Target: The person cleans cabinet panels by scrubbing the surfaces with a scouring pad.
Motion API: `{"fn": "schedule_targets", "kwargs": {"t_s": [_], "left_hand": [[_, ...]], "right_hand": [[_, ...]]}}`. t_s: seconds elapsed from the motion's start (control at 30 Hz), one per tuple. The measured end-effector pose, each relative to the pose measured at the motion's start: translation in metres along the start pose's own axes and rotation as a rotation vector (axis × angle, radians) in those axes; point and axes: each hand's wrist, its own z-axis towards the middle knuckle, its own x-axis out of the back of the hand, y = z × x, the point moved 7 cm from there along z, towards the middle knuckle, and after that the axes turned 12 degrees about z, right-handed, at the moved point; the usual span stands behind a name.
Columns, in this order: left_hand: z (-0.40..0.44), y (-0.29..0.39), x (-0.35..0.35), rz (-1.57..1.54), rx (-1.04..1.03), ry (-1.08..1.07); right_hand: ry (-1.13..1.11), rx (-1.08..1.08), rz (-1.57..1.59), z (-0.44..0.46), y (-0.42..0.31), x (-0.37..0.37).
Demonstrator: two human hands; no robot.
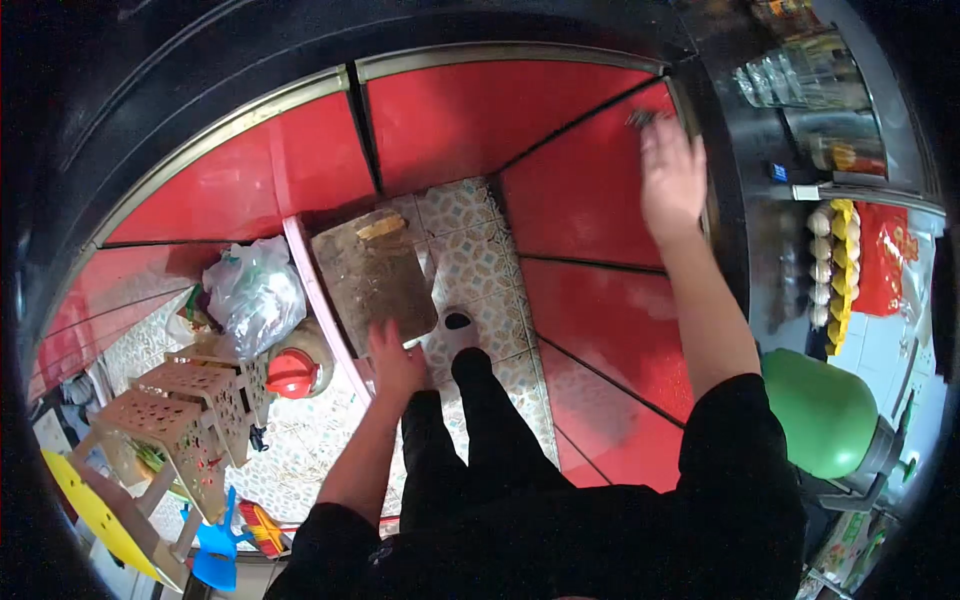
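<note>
My right hand (672, 185) is raised in front of the red cabinet door (590, 180), fingers stretched out and nothing seen in it. Just beyond its fingertips is a small dark handle-like piece (640, 118) at the door's upper edge; whether they touch, I cannot tell. Lower down, my left hand (395, 360) hangs with its fingers apart, holding nothing visible. Below it a worn brown board (370, 275) leans or lies by the cabinets, with a lighter tan piece (382, 229) at its far end. A long pink edge (325, 305) runs along the board's left side.
To the left are a stuffed plastic bag (255, 290), a red-lidded container (292, 374), a perforated rack (170, 430), a broom (264, 528) and a blue dustpan (215, 555). On the right, a green rounded object (820, 412) stands near eggs (820, 265) and a red bag (880, 260).
</note>
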Motion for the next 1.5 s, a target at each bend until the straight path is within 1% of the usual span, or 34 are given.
{"fn": "schedule_targets", "kwargs": {"t_s": [0.07, 0.1, 0.13, 0.17, 0.2, 0.23, 0.27, 0.3, 0.37, 0.43, 0.47, 0.53, 0.57, 0.67, 0.7, 0.73, 0.8, 0.83, 0.87, 0.97, 1.03, 1.1, 1.23, 1.27, 1.33, 1.4, 1.43, 1.47, 1.5], "left_hand": [[0.033, -0.019, -0.013, 0.223, -0.045, 0.103], [0.049, -0.024, -0.019, 0.212, -0.041, 0.107], [0.064, -0.034, -0.025, 0.273, 0.037, 0.064], [0.072, -0.043, -0.032, 0.338, 0.116, 0.015], [0.077, -0.045, -0.037, 0.335, 0.122, 0.014], [0.080, -0.051, -0.045, 0.345, 0.181, -0.063], [0.082, -0.057, -0.053, 0.355, 0.236, -0.143], [0.083, -0.060, -0.060, 0.363, 0.290, -0.221], [0.086, -0.061, -0.066, 0.374, 0.297, -0.249], [0.083, -0.066, -0.066, 0.413, 0.329, -0.298], [0.087, -0.065, -0.064, 0.414, 0.330, -0.292], [0.085, -0.060, -0.059, 0.373, 0.324, -0.332], [0.082, -0.060, -0.058, 0.352, 0.323, -0.354], [0.083, -0.067, -0.066, 0.380, 0.316, -0.290], [0.082, -0.068, -0.067, 0.387, 0.312, -0.263], [0.081, -0.069, -0.067, 0.386, 0.314, -0.266], [0.082, -0.068, -0.067, 0.391, 0.324, -0.288], [0.082, -0.068, -0.067, 0.395, 0.327, -0.299], [0.081, -0.067, -0.066, 0.397, 0.330, -0.298], [0.082, -0.065, -0.064, 0.379, 0.322, -0.281], [0.080, -0.061, -0.059, 0.369, 0.330, -0.301], [0.080, -0.057, -0.056, 0.334, 0.316, -0.343], [0.081, -0.065, -0.062, 0.357, 0.295, -0.255], [0.078, -0.063, -0.065, 0.350, 0.282, -0.268], [0.079, -0.063, -0.064, 0.351, 0.289, -0.272], [0.081, -0.063, -0.062, 0.350, 0.289, -0.272], [0.081, -0.063, -0.062, 0.353, 0.291, -0.268], [0.080, -0.062, -0.061, 0.354, 0.295, -0.264], [0.080, -0.061, -0.060, 0.354, 0.298, -0.260]], "right_hand": [[-0.033, 0.001, -0.052, 0.000, -0.013, -0.028], [-0.060, 0.000, -0.101, -0.002, -0.021, -0.048], [-0.086, -0.001, -0.147, -0.007, -0.029, -0.071], [-0.286, 0.173, -0.197, -0.040, -0.052, -0.123], [-0.487, 0.348, -0.245, -0.061, -0.079, -0.142], [-0.488, 0.354, -0.246, -0.058, -0.079, -0.149], [-0.566, 0.145, -0.073, -0.052, -0.060, -0.157], [-0.633, -0.067, 0.098, -0.035, -0.046, -0.143], [-0.693, -0.284, 0.258, -0.013, -0.022, -0.108], [-0.047, -0.115, -0.096, 0.018, -0.018, -0.032], [-0.041, -0.116, -0.094, 0.013, -0.022, -0.054], [-0.360, 0.189, -0.182, -0.024, -0.061, -0.165], [-0.518, 0.347, -0.225, -0.038, -0.076, -0.197], [-0.498, 0.321, -0.183, -0.045, -0.068, -0.189], [-0.491, 0.312, -0.167, -0.047, -0.064, -0.180], [-0.494, 0.315, -0.168, -0.041, -0.059, -0.155], [-0.042, 0.026, -0.083, 0.002, -0.024, -0.041], [0.183, -0.120, -0.038, 0.007, -0.010, -0.007], [0.183, -0.120, -0.035, 0.010, -0.009, -0.020], [-0.015, -0.137, 0.013, 0.023, -0.021, -0.119], [-0.567, 0.179, -0.295, 0.004, -0.082, -0.175], [-0.740, 0.377, -0.166, -0.052, -0.112, -0.249], [-0.798, 0.293, -0.054, -0.095, -0.108, -0.228], [-0.827, 0.262, -0.024, -0.105, -0.101, -0.220], [-0.608, 0.090, -0.124, -0.051, -0.067, -0.142], [-0.111, -0.100, 0.055, -0.009, -0.028, -0.062], [-0.116, -0.102, 0.048, -0.022, -0.021, -0.062], [-0.157, -0.031, -0.057, -0.047, -0.023, -0.067], [-0.262, 0.053, -0.078, -0.085, -0.035, -0.072]]}}
